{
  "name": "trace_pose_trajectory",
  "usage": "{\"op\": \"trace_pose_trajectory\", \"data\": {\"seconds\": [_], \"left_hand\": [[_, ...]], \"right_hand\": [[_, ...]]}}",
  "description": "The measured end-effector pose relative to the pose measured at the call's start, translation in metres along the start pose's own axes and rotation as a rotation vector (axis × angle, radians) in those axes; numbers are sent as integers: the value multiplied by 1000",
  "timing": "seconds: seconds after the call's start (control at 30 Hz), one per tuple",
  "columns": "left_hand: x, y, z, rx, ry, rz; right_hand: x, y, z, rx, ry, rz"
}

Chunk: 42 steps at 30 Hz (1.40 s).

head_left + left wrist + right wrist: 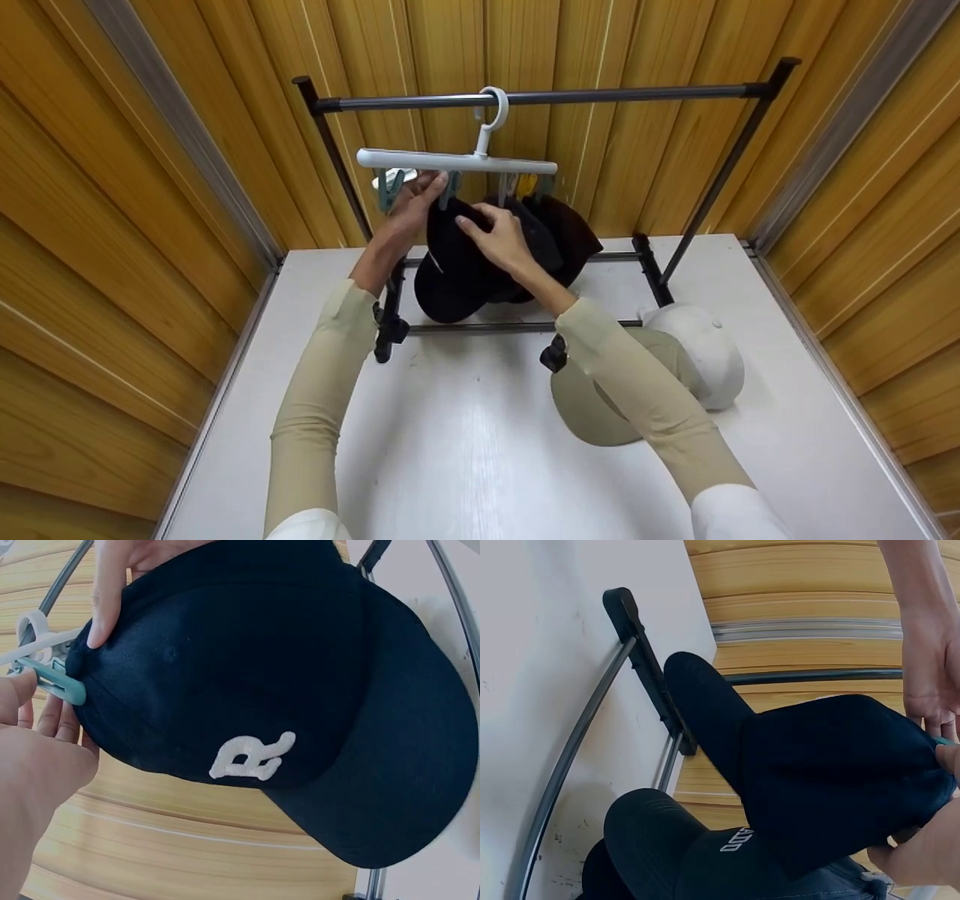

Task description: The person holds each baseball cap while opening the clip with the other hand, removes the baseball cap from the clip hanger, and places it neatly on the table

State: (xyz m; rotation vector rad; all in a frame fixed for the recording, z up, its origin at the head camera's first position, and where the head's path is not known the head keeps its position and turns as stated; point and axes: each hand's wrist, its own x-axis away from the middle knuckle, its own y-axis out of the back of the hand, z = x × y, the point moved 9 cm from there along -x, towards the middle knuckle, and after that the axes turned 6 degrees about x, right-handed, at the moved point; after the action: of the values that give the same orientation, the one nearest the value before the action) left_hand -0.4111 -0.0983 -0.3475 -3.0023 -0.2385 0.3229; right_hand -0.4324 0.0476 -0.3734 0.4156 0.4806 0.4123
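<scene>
A black cap [454, 259] with a white letter R on its front hangs crown up under the white clip hanger [450, 161], its brim toward the floor. My left hand [412, 204] pinches a teal clip [64, 684] between thumb and fingers, and the clip's tip lies over the back edge of the cap. With my right hand [499, 238] I hold the cap near that same edge, thumb on the outside of the crown. Beside it on the hanger, a dark cap with white lettering [675, 844] and a dark reddish cap [574, 236] hang close together.
The hanger hooks over the top bar [615, 95] of a black rack. Another teal clip [388, 191] dangles at the hanger's left end. On the white floor [465, 450], a beige cap [592, 405] and a white cap [701, 352] lie at the right. Wood-panelled walls surround the rack.
</scene>
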Motion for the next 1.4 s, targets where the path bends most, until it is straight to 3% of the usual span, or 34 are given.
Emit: {"op": "trace_pose_trajectory", "data": {"seconds": [0.37, 0.6, 0.87, 1.13, 1.3, 1.4], "left_hand": [[-1, -3, -3, 53, -44, -14], [-3, -1, 6, 98, 36, -63], [-1, -1, -1, 144, -45, -62], [2, 0, 4, 170, 48, -101], [5, 1, 4, 210, 66, -109], [8, 1, 2, 185, 47, -93]], "right_hand": [[1, -5, 6, -12, -31, 32], [6, -11, 5, -13, -60, 70], [14, -12, 7, 59, -24, 81], [29, -6, 10, 86, -20, 81], [41, -3, 13, 81, -22, 85], [50, -2, 13, 50, -45, 102]]}}
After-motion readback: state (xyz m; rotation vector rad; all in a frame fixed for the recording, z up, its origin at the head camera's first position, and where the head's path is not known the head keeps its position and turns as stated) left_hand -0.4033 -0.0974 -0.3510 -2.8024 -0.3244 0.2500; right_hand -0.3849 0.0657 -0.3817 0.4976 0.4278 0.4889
